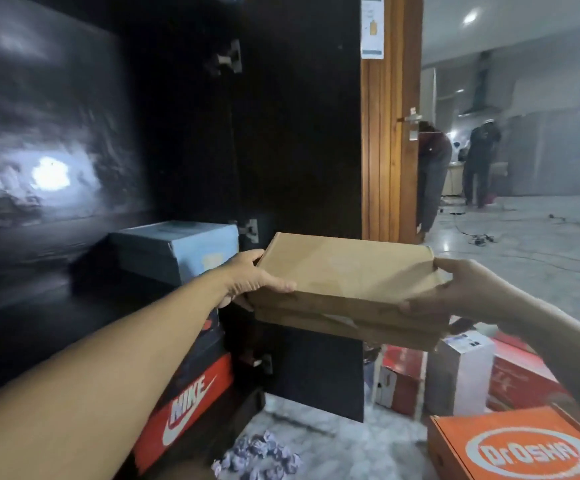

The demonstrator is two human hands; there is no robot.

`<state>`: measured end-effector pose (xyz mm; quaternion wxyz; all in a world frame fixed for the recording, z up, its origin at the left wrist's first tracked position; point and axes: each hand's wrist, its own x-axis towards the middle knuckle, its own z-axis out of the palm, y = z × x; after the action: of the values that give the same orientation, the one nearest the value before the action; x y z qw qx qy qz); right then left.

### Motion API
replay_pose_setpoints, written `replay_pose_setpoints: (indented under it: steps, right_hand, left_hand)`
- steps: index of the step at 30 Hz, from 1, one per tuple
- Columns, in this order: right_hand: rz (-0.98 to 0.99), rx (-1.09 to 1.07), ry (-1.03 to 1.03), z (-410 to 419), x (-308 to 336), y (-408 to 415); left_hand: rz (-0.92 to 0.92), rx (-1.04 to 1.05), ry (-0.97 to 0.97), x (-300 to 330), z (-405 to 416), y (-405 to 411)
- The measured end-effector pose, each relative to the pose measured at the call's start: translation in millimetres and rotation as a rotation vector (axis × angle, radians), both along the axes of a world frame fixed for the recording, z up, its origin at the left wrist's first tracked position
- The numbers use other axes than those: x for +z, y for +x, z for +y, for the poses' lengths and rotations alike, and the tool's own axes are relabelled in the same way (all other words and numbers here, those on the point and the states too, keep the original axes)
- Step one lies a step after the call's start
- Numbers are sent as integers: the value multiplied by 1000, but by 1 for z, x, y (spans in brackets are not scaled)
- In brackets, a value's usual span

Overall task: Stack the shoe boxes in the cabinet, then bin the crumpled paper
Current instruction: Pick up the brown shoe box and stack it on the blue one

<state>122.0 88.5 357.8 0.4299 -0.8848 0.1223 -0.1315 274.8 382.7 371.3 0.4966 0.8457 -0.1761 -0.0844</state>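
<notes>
Cardboard of a plain brown shoe box [347, 282] fills the middle of the head view, held in the air between both hands in front of the open cabinet door [302, 133]. The left hand [252, 278] is curled round the box's left end, thumb laid on the lid and fingers tucked beneath. The right hand [468, 289] grips the right end, fingers closed over the lid edge and side wall. The box is tilted slightly, its left end nearest the cabinet.

Inside the cabinet [56, 168], at its right edge, a blue shoe box [177, 247] is seen on top of a stack, with a red Nike box [191, 403] at the bottom and a dark box between, mostly hidden by the left forearm. The brown box is held just right of the blue one, apart from it.

On the floor [523, 258], crumpled paper [257, 459] lies below the door. An orange DrOsha box [523, 448], a white box [461, 368] and 2 red boxes [402, 379] are seen at the lower right.
</notes>
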Motion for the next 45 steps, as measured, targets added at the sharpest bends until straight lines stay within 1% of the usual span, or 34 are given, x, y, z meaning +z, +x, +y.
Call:
replay_pose_setpoints:
  steps: [3,5,10,13,15,18,22,24,27,30,32,34,36,40,42,45]
  right_hand:
    - [-73,57,-16,28,22,26]
    - [-132,93,-27,43,34,45]
    - [-235,88,-25,83,57,94]
    - [-274,81,12,103,61,126]
    - [-277,96,57,117,61,146]
    - [-258,121,95,139,58,173]
    - [-288,158,131,161,52,206]
    - [-324,199,197,170,50,219]
    - [-344,244,294,183,51,239]
    - [-385,274,307,196,49,259]
    - [-399,315,224,206,46,269]
    - [-377,397,99,218,44,276]
    - [-344,484,30,231,43,283]
    - [-275,549,-56,249,37,311]
    - [-284,553,-74,254,30,323]
    - [-305,588,-90,258,24,328]
  left_hand:
    - [-27,70,-50,26,29,15]
    - [-48,130,-127,41,45,23]
    - [-86,245,-273,69,80,66]
    - [-94,301,-304,86,94,87]
    - [-91,352,-285,96,102,96]
    - [-126,445,-266,101,114,118]
    - [-213,609,-357,92,129,153]
    - [-272,717,-391,87,131,163]
    - [-404,795,-350,81,128,175]
    - [-451,765,-314,75,120,175]
    - [-457,735,-303,72,116,176]
    - [-430,706,-319,71,113,172]
    - [-427,670,-295,69,112,169]
    - [-517,624,-10,60,119,171]
    - [-533,626,32,58,124,176]
    - [-542,631,30,57,128,181]
